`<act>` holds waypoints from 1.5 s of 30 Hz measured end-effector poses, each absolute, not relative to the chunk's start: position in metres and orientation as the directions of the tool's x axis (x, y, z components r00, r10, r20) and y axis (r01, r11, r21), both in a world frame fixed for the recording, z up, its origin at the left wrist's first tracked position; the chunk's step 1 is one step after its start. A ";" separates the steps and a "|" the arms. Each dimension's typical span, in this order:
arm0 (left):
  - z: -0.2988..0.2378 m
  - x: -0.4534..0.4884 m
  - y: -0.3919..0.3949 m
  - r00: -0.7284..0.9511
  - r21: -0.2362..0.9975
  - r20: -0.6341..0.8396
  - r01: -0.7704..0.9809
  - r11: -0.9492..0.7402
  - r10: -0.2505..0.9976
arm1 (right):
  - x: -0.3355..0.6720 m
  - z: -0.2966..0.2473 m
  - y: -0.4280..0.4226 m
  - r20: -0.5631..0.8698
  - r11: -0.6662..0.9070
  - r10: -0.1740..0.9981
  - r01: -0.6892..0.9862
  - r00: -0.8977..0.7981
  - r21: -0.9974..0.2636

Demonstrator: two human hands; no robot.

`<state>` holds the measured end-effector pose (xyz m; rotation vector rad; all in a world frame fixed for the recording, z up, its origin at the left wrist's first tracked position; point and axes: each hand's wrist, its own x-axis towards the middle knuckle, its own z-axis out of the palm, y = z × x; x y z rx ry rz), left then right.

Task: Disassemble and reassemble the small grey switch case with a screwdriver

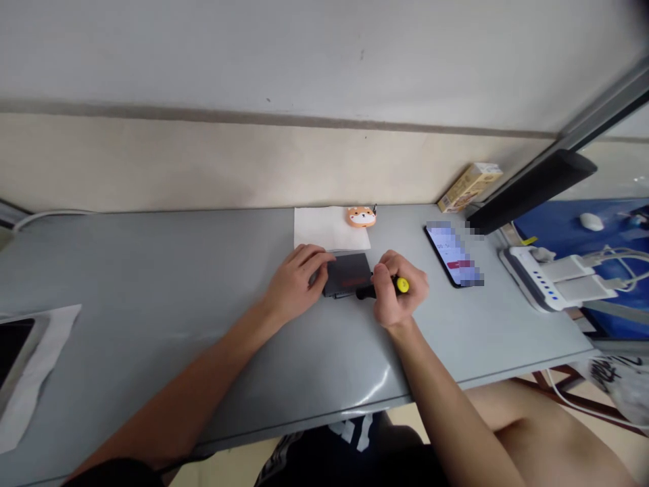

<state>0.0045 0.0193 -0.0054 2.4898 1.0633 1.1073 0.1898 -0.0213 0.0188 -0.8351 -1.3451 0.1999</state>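
A flat, dark grey square box or booklet (348, 272), with faint reddish print near its front edge, lies on the desk in front of me. My left hand (301, 281) grips its left side, fingers curled at the edge and thumb beside them. At its right front corner, my right hand (400, 287) is closed around a black stick-shaped tool (366, 292) with a round yellow end. The tool's kind is not clear, and much of it is hidden by the fingers. Just behind the box lies a white sheet of paper (322, 226).
An orange-and-white animal-face case (362, 216) sits on the paper. To the right are a lit phone (451, 257), a power strip (532, 281) with chargers, a small yellow carton (469, 186) and a black bar (532, 189). A dark-screened device (15, 352) lies at far left.
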 end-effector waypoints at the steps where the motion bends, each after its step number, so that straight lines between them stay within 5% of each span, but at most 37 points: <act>1: -0.005 0.004 0.020 0.459 0.454 0.559 0.527 -0.718 0.691 | 0.188 0.020 -0.022 0.776 0.701 0.583 0.334 0.242 -0.630; 8: -0.006 0.003 0.020 0.468 0.454 0.580 0.494 -0.741 0.667 | 0.187 0.019 -0.024 0.756 0.698 0.597 0.291 0.267 -0.654; 18: 0.002 0.003 0.015 0.506 0.478 0.579 0.425 -0.769 0.640 | 0.191 0.021 -0.019 0.551 0.554 0.709 0.136 0.441 -0.822; 24: 0.011 -0.003 0.012 0.687 0.392 0.508 0.352 -0.850 0.519 | 0.203 0.022 -0.009 0.422 0.491 0.667 0.065 0.614 -0.869; 31: 0.003 0.003 0.013 0.686 0.288 0.570 0.350 -0.892 0.453 | 0.211 0.018 0.001 0.289 0.394 0.654 0.011 0.699 -0.919; 38: 0.001 0.001 0.020 0.606 0.349 0.607 0.378 -0.857 0.515 | 0.222 0.012 0.008 0.084 0.307 0.680 -0.178 0.729 -0.935; 42: 0.003 -0.008 0.039 0.388 0.452 0.641 0.507 -0.734 0.662 | 0.233 0.006 0.016 -0.234 0.176 0.651 -0.444 0.722 -0.879; 45: 0.002 -0.015 0.061 0.295 0.472 0.555 0.658 -0.587 0.778 | 0.237 0.002 0.021 -0.317 0.167 0.636 -0.526 0.704 -0.834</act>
